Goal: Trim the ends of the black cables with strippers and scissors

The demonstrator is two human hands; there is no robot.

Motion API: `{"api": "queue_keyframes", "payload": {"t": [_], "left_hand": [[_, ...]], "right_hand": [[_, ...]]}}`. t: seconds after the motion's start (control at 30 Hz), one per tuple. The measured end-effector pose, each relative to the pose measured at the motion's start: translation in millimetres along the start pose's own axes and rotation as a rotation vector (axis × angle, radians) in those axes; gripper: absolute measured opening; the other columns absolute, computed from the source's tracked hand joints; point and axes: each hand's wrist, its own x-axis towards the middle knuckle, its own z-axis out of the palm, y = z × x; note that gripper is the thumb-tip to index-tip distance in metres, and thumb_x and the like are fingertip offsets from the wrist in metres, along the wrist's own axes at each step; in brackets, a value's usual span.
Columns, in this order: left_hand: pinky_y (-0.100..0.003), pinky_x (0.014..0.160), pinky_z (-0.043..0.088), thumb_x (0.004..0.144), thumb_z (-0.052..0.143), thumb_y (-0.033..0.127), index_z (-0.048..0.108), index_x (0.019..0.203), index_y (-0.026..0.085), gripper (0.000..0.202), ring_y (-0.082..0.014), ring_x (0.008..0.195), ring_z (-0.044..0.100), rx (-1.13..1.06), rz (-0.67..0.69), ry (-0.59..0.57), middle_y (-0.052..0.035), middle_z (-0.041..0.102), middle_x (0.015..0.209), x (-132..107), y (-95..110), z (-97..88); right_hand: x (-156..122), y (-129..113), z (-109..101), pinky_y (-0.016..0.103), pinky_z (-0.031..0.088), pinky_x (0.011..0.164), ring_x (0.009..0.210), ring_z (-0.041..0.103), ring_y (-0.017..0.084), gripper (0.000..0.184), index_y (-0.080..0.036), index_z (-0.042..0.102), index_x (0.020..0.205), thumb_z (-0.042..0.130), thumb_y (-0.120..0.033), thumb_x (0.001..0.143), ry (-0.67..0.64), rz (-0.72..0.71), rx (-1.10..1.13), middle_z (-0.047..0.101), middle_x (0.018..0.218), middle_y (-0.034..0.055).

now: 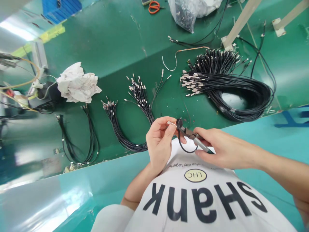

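Close to my body, my left hand (160,141) is closed in a pinch on the end of a black cable (184,150), where a small pale metal connector (171,123) sticks out. My right hand (219,146) is wrapped around pliers (199,141) with grey-green handles. The dark jaws of the pliers meet the cable end right beside my left fingertips; whether they press on it I cannot tell. A loop of the cable hangs below the pliers in front of the white shirt.
On the green table (116,64) lie a large coiled cable bundle (251,96) at right and smaller cable bundles (120,129) at left. A white cloth (78,83), orange-handled scissors (154,7) and a plastic bag (185,16) lie farther off. A metal post (241,24) rises at the back right.
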Motion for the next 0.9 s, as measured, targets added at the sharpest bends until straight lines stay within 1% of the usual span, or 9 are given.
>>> {"api": "queue_keyframes", "payload": {"t": [0.2, 0.3, 0.37, 0.43, 0.5, 0.6, 0.67, 0.77, 0.9], "left_hand": [[-0.025, 0.060, 0.057, 0.093, 0.067, 0.027, 0.063, 0.097, 0.021, 0.009, -0.0093, 0.055, 0.063, -0.011, 0.020, -0.019, 0.0029, 0.059, 0.077, 1, 0, 1.9], [-0.024, 0.060, 0.056, 0.093, 0.067, 0.027, 0.064, 0.097, 0.021, 0.008, -0.0098, 0.058, 0.063, -0.004, 0.022, -0.014, 0.0018, 0.061, 0.078, 2, 0, 3.9], [-0.023, 0.060, 0.055, 0.093, 0.068, 0.027, 0.064, 0.095, 0.020, 0.008, -0.0096, 0.059, 0.063, -0.016, 0.016, -0.012, 0.0012, 0.062, 0.079, 3, 0, 5.5], [-0.023, 0.059, 0.054, 0.093, 0.067, 0.026, 0.064, 0.094, 0.020, 0.007, -0.0091, 0.058, 0.062, -0.044, 0.012, -0.016, 0.0014, 0.062, 0.079, 4, 0, 7.2], [-0.022, 0.056, 0.052, 0.094, 0.065, 0.024, 0.063, 0.095, 0.019, 0.005, -0.0088, 0.055, 0.061, -0.071, 0.011, -0.023, 0.0024, 0.061, 0.075, 6, 0, 8.8], [-0.021, 0.053, 0.049, 0.094, 0.064, 0.024, 0.061, 0.095, 0.018, 0.007, -0.0082, 0.052, 0.059, -0.087, 0.000, -0.014, 0.0031, 0.059, 0.071, 9, 0, 11.1], [-0.021, 0.051, 0.049, 0.094, 0.065, 0.025, 0.061, 0.094, 0.018, 0.008, -0.0075, 0.050, 0.058, -0.096, -0.011, 0.006, 0.0029, 0.059, 0.073, 12, 0, 12.8], [-0.021, 0.049, 0.049, 0.093, 0.066, 0.026, 0.060, 0.093, 0.018, 0.010, -0.0065, 0.050, 0.057, -0.104, -0.014, 0.040, 0.0021, 0.060, 0.081, 14, -1, 15.6], [-0.021, 0.049, 0.049, 0.093, 0.066, 0.026, 0.061, 0.093, 0.018, 0.009, -0.0056, 0.052, 0.057, -0.111, 0.000, 0.047, 0.0013, 0.061, 0.087, 14, 2, 17.6]], "right_hand": [[2, 13, 13, 0.028, 0.028, 0.051, 0.057, 0.036, 0.011, 0.007, -0.024, 0.048, 0.094, 0.056, -0.025, 0.094, 0.038, -0.062, 0.117, 0.042, 0.067, -0.0080], [6, 21, 19, 0.027, 0.029, 0.053, 0.060, 0.035, 0.011, 0.011, -0.024, 0.051, 0.100, 0.058, -0.021, 0.092, 0.013, -0.082, 0.247, 0.040, 0.071, -0.0079], [9, 25, 24, 0.026, 0.029, 0.055, 0.062, 0.032, 0.010, 0.013, -0.022, 0.049, 0.094, 0.061, -0.021, 0.091, -0.024, -0.108, 0.427, 0.038, 0.073, -0.0072], [13, 29, 28, 0.026, 0.028, 0.055, 0.063, 0.031, 0.009, 0.023, -0.021, 0.045, 0.086, 0.067, -0.025, 0.089, -0.086, -0.137, 0.668, 0.036, 0.074, -0.0066], [17, 31, 34, 0.025, 0.026, 0.054, 0.060, 0.031, 0.008, 0.030, -0.020, 0.044, 0.083, 0.072, -0.029, 0.087, -0.173, -0.156, 0.925, 0.036, 0.073, -0.0066], [23, 33, 42, 0.025, 0.021, 0.049, 0.053, 0.027, 0.006, 0.028, -0.019, 0.047, 0.086, 0.073, -0.028, 0.085, -0.293, -0.180, 1.293, 0.035, 0.069, -0.0079], [27, 33, 45, 0.024, 0.018, 0.048, 0.050, 0.022, 0.005, 0.025, -0.019, 0.048, 0.087, 0.072, -0.024, 0.085, -0.354, -0.210, 1.459, 0.031, 0.066, -0.0090], [32, 34, 49, 0.024, 0.015, 0.046, 0.049, 0.019, 0.005, 0.023, -0.019, 0.048, 0.088, 0.071, -0.021, 0.084, -0.408, -0.265, 1.538, 0.030, 0.066, -0.0090], [33, 39, 49, 0.025, 0.015, 0.046, 0.048, 0.020, 0.005, 0.024, -0.019, 0.048, 0.088, 0.071, -0.027, 0.085, -0.360, -0.312, 1.477, 0.033, 0.067, -0.0085]]}}
